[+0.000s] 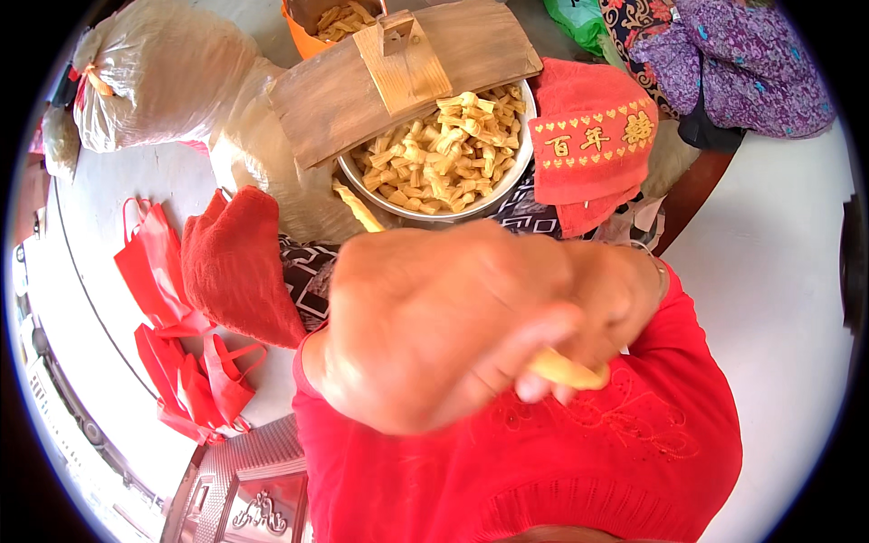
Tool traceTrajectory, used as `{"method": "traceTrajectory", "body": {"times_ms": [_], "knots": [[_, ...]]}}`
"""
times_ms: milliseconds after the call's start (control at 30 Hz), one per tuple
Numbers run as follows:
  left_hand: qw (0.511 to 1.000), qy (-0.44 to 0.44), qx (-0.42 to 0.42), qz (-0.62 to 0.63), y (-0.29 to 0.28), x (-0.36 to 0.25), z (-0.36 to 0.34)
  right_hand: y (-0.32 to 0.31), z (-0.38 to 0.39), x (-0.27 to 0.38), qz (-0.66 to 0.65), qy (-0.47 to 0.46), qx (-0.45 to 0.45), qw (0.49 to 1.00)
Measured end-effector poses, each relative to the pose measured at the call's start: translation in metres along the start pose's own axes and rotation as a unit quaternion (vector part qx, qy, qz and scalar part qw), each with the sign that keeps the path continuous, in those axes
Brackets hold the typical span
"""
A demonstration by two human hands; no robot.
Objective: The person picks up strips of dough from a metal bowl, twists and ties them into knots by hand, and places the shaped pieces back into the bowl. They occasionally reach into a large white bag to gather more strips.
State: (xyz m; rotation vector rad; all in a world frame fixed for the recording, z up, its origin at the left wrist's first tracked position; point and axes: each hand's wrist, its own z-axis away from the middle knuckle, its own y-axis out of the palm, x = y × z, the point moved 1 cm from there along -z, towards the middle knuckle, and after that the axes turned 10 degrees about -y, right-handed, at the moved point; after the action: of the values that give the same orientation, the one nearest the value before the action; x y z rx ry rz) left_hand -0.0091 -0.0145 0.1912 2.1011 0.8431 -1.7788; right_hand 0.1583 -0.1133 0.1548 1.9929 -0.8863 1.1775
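My left hand (434, 317) and my right hand (620, 290) are raised together over my lap, overlapping and partly blurred. Both have closed fingers around a yellow strip that looks like tofu skin (570, 369). One end pokes out between the fingers, and another yellow piece shows beyond my left knuckles; whether it is the same strip I cannot tell. The left hand covers much of the right. Beyond them a metal-rimmed bowl (425, 215) holds many knotted yellow pieces (444, 158). Across its far left side lies a wooden board (317, 113) with a slotted wooden block (407, 77) on top.
Red towels (240, 262) (588, 100) cover both my knees. Translucent plastic sacks (167, 72) stand at far left, red bags (158, 271) below them. An orange bucket (306, 36) with more yellow pieces sits behind the board. Purple floral cloth (760, 68) is at far right.
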Motion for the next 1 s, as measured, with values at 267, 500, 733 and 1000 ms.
{"method": "traceTrajectory", "body": {"times_ms": [267, 500, 733, 1000], "knots": [[0.945, -0.176, 0.087, 0.26, 0.026, 0.054, -0.017, -0.021, -0.005, -0.013, 0.327, -0.045, -0.328, 0.885], [0.868, -0.3, -0.018, 0.394, 0.048, 0.151, -0.01, -0.061, -0.002, -0.1, 0.603, 0.033, -0.348, 0.718], [0.937, -0.186, -0.076, -0.286, 0.045, 0.173, 0.009, -0.06, 0.018, -0.11, 0.622, 0.163, -0.241, 0.727], [0.947, -0.062, -0.141, -0.281, 0.056, 0.179, 0.029, -0.045, 0.063, -0.165, -0.245, 0.162, -0.411, 0.863]]}}
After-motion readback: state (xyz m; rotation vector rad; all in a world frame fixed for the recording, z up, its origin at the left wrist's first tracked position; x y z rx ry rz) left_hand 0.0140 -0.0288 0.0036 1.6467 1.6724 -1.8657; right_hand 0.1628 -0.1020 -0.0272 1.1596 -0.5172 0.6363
